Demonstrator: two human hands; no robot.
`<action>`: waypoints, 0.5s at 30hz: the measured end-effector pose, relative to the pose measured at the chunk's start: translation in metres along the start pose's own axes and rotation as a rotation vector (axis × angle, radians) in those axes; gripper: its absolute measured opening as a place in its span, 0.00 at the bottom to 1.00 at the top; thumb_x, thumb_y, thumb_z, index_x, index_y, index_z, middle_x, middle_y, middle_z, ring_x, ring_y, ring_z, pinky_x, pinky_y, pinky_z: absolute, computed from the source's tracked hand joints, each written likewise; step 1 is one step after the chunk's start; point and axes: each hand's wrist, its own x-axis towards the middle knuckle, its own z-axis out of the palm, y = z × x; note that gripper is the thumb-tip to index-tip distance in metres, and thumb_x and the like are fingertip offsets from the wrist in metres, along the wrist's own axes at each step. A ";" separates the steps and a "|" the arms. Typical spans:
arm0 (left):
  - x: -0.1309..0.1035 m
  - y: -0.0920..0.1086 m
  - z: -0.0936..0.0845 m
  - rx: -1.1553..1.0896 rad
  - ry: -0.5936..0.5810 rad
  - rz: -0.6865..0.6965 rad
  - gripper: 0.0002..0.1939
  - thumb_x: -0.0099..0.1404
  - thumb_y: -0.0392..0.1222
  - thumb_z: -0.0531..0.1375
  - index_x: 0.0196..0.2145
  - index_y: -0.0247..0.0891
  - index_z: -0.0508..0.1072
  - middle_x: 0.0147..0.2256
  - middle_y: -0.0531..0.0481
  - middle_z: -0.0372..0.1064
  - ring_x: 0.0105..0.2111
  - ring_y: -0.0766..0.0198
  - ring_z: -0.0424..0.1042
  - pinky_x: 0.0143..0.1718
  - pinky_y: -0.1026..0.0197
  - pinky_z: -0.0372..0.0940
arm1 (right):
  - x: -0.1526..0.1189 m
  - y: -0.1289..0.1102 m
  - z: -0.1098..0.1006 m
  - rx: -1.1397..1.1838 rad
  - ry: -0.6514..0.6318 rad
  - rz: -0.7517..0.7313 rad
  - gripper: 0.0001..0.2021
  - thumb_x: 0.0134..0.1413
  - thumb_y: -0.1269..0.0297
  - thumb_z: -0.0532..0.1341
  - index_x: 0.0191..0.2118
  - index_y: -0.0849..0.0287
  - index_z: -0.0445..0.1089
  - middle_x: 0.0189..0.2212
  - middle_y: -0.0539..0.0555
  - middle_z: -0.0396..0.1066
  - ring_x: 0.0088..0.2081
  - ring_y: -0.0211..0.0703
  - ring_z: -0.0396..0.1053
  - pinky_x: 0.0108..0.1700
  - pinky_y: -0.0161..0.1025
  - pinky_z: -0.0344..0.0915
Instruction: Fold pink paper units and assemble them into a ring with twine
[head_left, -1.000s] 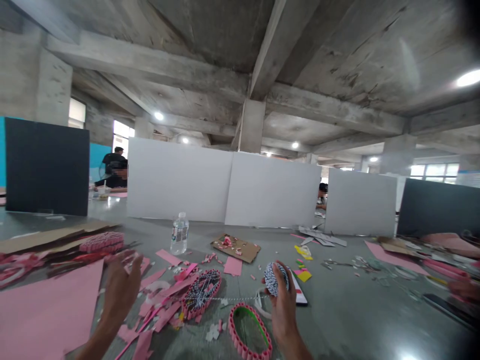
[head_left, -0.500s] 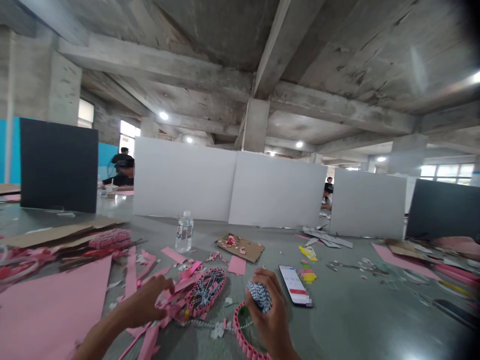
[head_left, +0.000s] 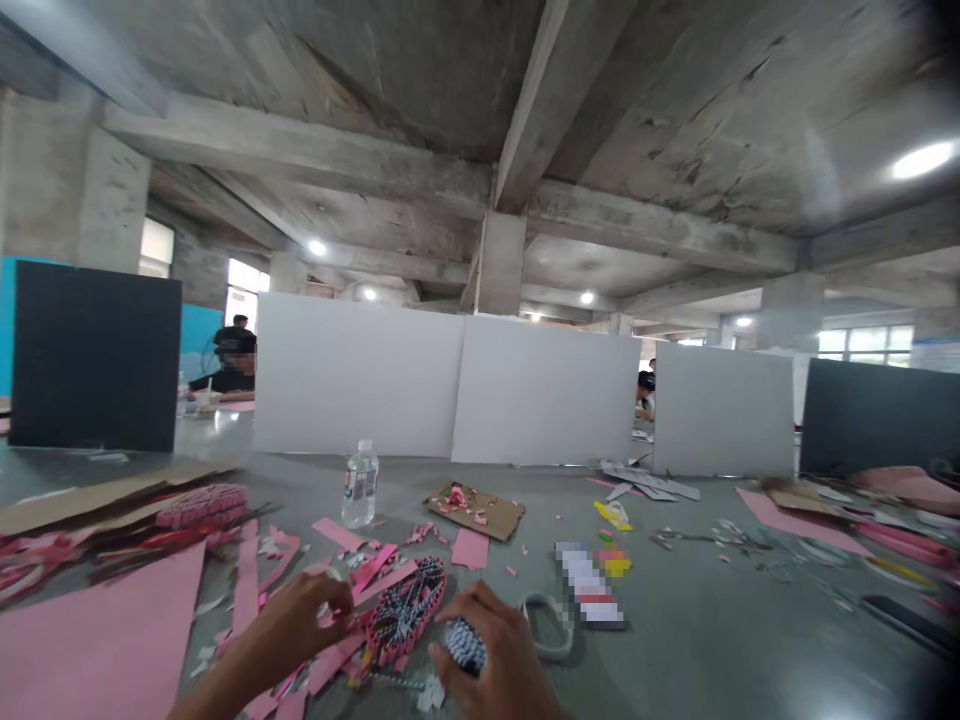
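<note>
Muted overhead light, glare on tabletop (head_left: 675,630)

a clear plastic water bottle (head_left: 361,490) stands upright on the grey tabletop (head_left: 712,650), near a flat piece of brown cardboard (head_left: 491,518), while a smartphone (head_left: 589,590), its screen pixelated, lies just beside a yellow scrap (head_left: 617,567). behind them stand white partition boards (head_left: 360,375), with a black board (head_left: 97,355) at the far left and a dark panel (head_left: 885,415) at the far right. farther back, a person in black (head_left: 223,381) shows between boards, under a stained concrete ceiling (head_left: 420,70).
</note>
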 end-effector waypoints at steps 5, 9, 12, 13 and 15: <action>0.000 0.028 -0.001 -0.174 0.091 0.082 0.09 0.61 0.44 0.59 0.31 0.44 0.80 0.34 0.50 0.80 0.36 0.55 0.76 0.45 0.57 0.65 | 0.011 0.009 0.039 0.144 -0.146 0.178 0.33 0.35 0.62 0.70 0.54 0.42 0.74 0.49 0.51 0.76 0.53 0.62 0.71 0.56 0.50 0.63; -0.003 0.043 -0.002 -0.282 0.142 0.125 0.08 0.62 0.43 0.59 0.29 0.42 0.77 0.32 0.50 0.79 0.34 0.57 0.75 0.43 0.59 0.66 | 0.018 0.011 0.066 0.259 -0.167 0.351 0.31 0.30 0.62 0.72 0.49 0.45 0.77 0.47 0.51 0.78 0.52 0.62 0.71 0.55 0.51 0.65; -0.004 0.044 -0.002 -0.284 0.166 0.129 0.07 0.60 0.40 0.58 0.28 0.41 0.76 0.30 0.49 0.78 0.33 0.56 0.75 0.39 0.60 0.67 | 0.021 0.010 0.070 0.291 -0.066 0.424 0.18 0.29 0.63 0.73 0.36 0.49 0.81 0.39 0.51 0.79 0.47 0.63 0.74 0.50 0.49 0.67; -0.004 0.045 -0.002 -0.274 0.165 0.128 0.06 0.59 0.39 0.58 0.28 0.41 0.76 0.30 0.49 0.78 0.33 0.56 0.75 0.39 0.59 0.67 | 0.022 0.010 0.069 0.309 -0.047 0.415 0.13 0.31 0.62 0.72 0.31 0.50 0.81 0.37 0.51 0.79 0.45 0.61 0.75 0.48 0.48 0.68; -0.004 0.048 -0.002 -0.251 0.149 0.126 0.06 0.58 0.37 0.58 0.28 0.42 0.77 0.31 0.49 0.79 0.35 0.56 0.75 0.42 0.58 0.66 | 0.024 0.010 0.066 0.334 -0.031 0.378 0.06 0.36 0.60 0.70 0.27 0.51 0.80 0.34 0.50 0.79 0.43 0.59 0.75 0.47 0.46 0.67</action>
